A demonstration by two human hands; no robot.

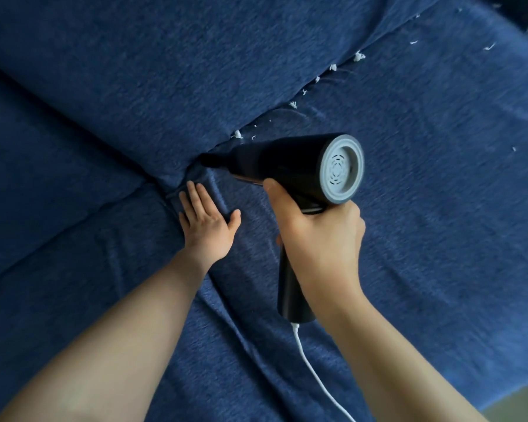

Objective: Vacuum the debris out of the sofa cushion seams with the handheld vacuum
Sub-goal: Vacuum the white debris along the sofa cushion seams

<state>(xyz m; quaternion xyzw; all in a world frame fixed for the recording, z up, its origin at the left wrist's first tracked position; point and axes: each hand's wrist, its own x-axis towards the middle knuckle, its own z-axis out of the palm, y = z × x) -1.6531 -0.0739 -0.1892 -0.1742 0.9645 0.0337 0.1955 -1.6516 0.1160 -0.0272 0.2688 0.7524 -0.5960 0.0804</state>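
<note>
A black handheld vacuum (290, 159) with a grey vented rear cap points left, its narrow nozzle (209, 161) pushed into the seam (287, 109) where the blue sofa cushions meet. My right hand (320, 236) is wrapped around its handle. My left hand (206, 220) lies flat, fingers apart, pressing the seat cushion just below the nozzle. Several white bits of debris (359, 56) dot the seam up and to the right of the vacuum, with one clump (237, 134) close above the barrel.
A white cord (313, 373) runs from the handle's base toward the bottom edge. Blue sofa fabric (439, 178) fills the view, wrinkled around my left arm. A second seam (73, 220) runs left. A strip of floor (521, 400) shows at bottom right.
</note>
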